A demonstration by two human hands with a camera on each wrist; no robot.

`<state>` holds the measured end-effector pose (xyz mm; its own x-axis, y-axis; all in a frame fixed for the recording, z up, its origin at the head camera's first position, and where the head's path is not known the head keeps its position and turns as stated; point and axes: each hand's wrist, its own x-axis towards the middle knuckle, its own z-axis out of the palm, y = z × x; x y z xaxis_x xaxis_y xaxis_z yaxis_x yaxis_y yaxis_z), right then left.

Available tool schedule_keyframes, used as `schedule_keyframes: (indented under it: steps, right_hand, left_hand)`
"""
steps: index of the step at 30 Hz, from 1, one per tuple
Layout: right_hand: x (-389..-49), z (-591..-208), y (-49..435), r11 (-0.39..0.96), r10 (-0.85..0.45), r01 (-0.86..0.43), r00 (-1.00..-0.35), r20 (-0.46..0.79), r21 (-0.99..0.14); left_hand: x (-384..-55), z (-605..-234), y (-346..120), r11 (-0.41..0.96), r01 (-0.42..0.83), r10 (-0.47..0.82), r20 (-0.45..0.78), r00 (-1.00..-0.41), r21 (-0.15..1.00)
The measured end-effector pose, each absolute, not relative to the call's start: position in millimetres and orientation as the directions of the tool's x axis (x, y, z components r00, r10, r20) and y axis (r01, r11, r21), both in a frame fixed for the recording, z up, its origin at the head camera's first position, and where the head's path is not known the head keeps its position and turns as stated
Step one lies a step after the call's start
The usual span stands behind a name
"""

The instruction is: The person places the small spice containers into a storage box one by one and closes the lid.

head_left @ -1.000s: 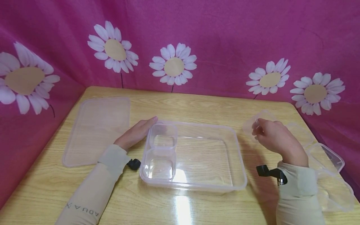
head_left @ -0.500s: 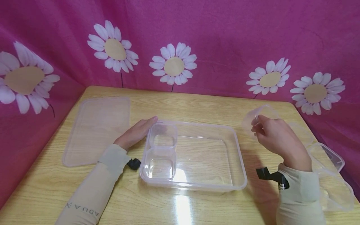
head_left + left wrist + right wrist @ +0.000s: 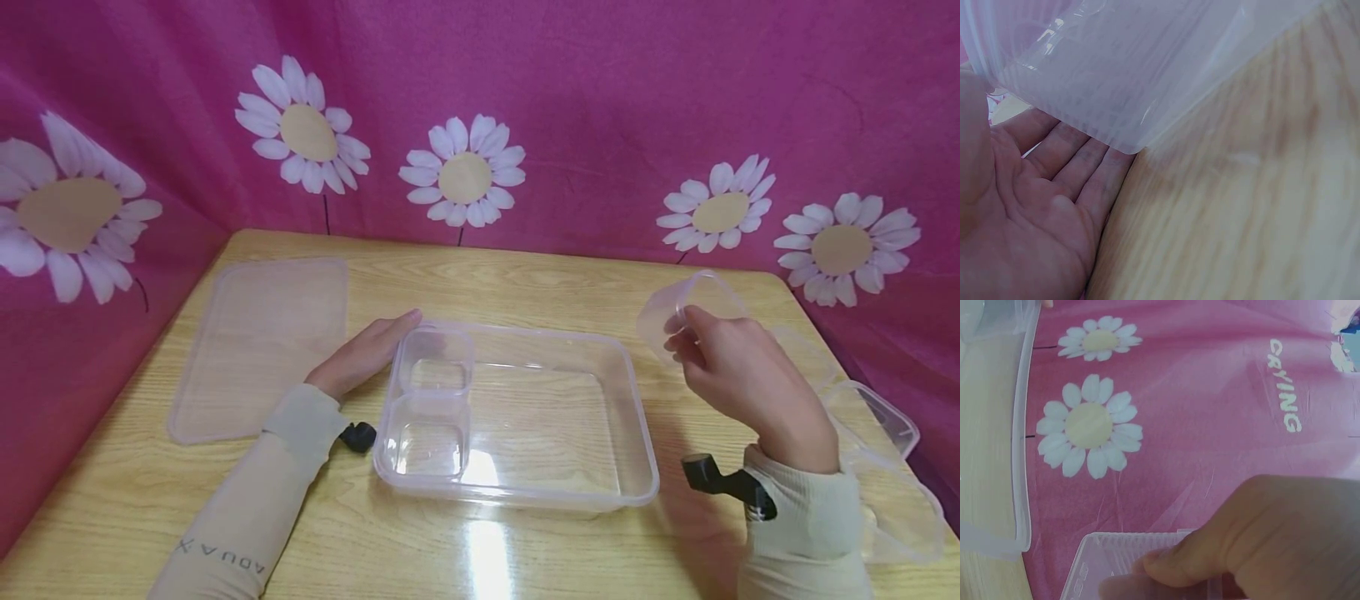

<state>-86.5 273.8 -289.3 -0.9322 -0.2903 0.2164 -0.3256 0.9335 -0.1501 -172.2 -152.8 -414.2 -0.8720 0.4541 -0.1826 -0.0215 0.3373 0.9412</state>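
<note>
My left hand (image 3: 363,354) rests against the far left corner of a large clear plastic food container (image 3: 641,417), its fingers straight along the outer wall. In the left wrist view the fingers (image 3: 1094,178) reach beneath the container's corner (image 3: 1129,119). Two small clear cups sit inside at the left end, a far one (image 3: 435,335) and a near one (image 3: 401,437). Off to the right, my right hand (image 3: 742,371) pinches a small clear cup (image 3: 663,310) by its side, thumb on the wall. That cup is raised and tilted, mouth facing right; the hand hides part of it.
A large translucent lid (image 3: 262,346) lies flat at the table's left. Several clear plastic pieces lie along the right edge, among them a container (image 3: 877,417) and a clear piece (image 3: 900,521). A pink flowered cloth (image 3: 585,125) hangs behind the wooden table (image 3: 525,275).
My right hand has lifted the small cup off the far right and tipped it, so its mouth now shows. The left hand and the large container have stayed put.
</note>
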Motion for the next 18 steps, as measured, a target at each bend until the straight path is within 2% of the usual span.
schedule_keyframes:
  steps: [18]
  right_hand:
    - [-76,-285,258,0.906,-0.365,-0.407,-0.889,0.276,-0.114]
  left_hand:
    - [-174,-417,-154,0.331,-0.027,0.456,-0.185,-0.870,0.943]
